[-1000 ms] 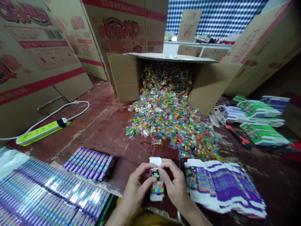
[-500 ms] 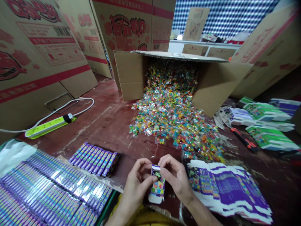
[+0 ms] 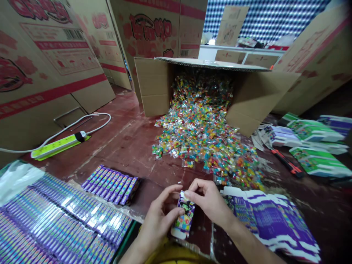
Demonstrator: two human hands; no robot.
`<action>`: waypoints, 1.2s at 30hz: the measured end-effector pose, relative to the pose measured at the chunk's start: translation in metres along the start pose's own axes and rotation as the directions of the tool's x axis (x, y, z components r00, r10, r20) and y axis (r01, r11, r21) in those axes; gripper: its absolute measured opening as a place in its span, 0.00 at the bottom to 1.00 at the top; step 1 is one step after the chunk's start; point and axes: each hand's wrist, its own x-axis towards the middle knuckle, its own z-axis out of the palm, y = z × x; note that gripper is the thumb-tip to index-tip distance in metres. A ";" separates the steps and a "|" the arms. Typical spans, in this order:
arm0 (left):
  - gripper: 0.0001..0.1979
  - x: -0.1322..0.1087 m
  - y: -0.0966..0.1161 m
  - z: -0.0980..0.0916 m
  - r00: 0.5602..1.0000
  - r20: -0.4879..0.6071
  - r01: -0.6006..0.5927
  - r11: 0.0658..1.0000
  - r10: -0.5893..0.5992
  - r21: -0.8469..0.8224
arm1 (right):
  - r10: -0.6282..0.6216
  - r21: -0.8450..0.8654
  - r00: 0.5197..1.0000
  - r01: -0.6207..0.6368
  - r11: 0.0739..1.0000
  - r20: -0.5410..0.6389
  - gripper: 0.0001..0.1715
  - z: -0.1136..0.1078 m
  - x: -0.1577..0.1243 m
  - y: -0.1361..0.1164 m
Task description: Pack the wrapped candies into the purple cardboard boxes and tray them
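Note:
A small purple carton (image 3: 183, 217) with a cartoon print is held low in the middle of the view by both hands. My left hand (image 3: 158, 220) grips its side, thumb on the front. My right hand (image 3: 210, 201) pinches the top end, where the flap is folded down. Its white bottom flap hangs open. A fanned stack of flat purple cartons (image 3: 271, 222) lies just right of my hands. A heap of small clear packets of coloured candy (image 3: 203, 141) spills from a tipped cardboard box (image 3: 152, 88) ahead.
Rows of finished purple cartons (image 3: 63, 227) fill the lower left, with a short row (image 3: 112, 184) beside them. A green power strip (image 3: 56, 145) and its cable lie at left. Green and purple carton stacks (image 3: 310, 141) and an orange cutter (image 3: 287, 164) sit at right. Large boxes (image 3: 41, 58) stand around.
The white top flap that stood up a second ago is now folded down. The carton has tilted slightly and both hands shifted a little to the right.

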 end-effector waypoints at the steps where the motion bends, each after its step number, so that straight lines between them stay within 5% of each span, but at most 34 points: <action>1: 0.21 0.000 0.000 -0.001 1.000 -0.010 -0.003 1.000 0.003 0.015 | -0.061 -0.055 0.998 0.059 0.997 -0.034 0.13 0.002 -0.003 0.001; 5: 0.14 0.001 -0.004 -0.003 0.999 -0.034 0.029 0.999 -0.028 0.018 | -0.260 -0.174 0.965 0.252 0.952 -0.027 0.10 0.011 -0.020 -0.002; 10: 0.12 0.005 -0.013 -0.008 0.994 -0.098 0.040 0.999 -0.038 0.018 | -0.250 -0.367 0.963 0.268 0.891 0.098 0.09 -0.014 -0.023 -0.011; 12: 0.12 0.008 -0.013 -0.013 0.984 -0.179 0.021 0.998 -0.011 0.051 | -0.174 -0.577 0.985 0.137 0.805 -0.009 0.11 -0.046 -0.016 -0.011; 14: 0.14 0.011 -0.013 -0.018 0.962 -0.273 0.008 0.994 0.023 0.113 | -0.057 -0.803 0.958 -0.202 0.561 -0.280 0.10 -0.083 -0.008 -0.006; 15: 0.16 0.011 -0.012 -0.021 0.950 -0.310 0.012 0.991 0.030 0.133 | 0.008 -0.864 0.947 -0.296 0.408 -0.321 0.09 -0.099 -0.004 -0.003; 17: 0.18 0.012 -0.012 -0.023 0.933 -0.359 0.043 0.992 0.002 0.117 | 0.069 -0.890 0.952 -0.303 0.342 -0.298 0.06 -0.121 0.003 0.006; 22: 0.32 0.006 -0.014 -0.024 0.934 -0.313 0.169 0.985 -0.173 -0.040 | 0.108 -0.895 0.978 -0.209 0.395 -0.181 0.09 -0.117 0.016 0.024; 25: 0.27 0.005 -0.015 -0.024 0.949 -0.223 0.216 0.975 -0.223 -0.055 | 0.075 -0.886 0.991 -0.136 0.443 -0.115 0.08 -0.102 0.021 0.028; 28: 0.18 0.007 -0.017 -0.025 0.976 -0.105 0.198 0.979 -0.191 0.052 | 0.020 -0.860 0.996 -0.081 0.504 -0.082 0.07 -0.091 0.023 0.030; 33: 0.18 0.009 -0.017 -0.017 0.992 -0.007 0.125 0.977 -0.126 0.171 | -0.103 -0.764 0.993 0.029 0.645 -0.050 0.08 -0.078 0.024 0.022; 36: 0.14 0.008 -0.013 -0.007 0.998 -0.018 0.065 0.948 -0.062 0.313 | -0.135 -0.561 0.987 0.066 0.825 -0.083 0.11 -0.065 0.024 0.009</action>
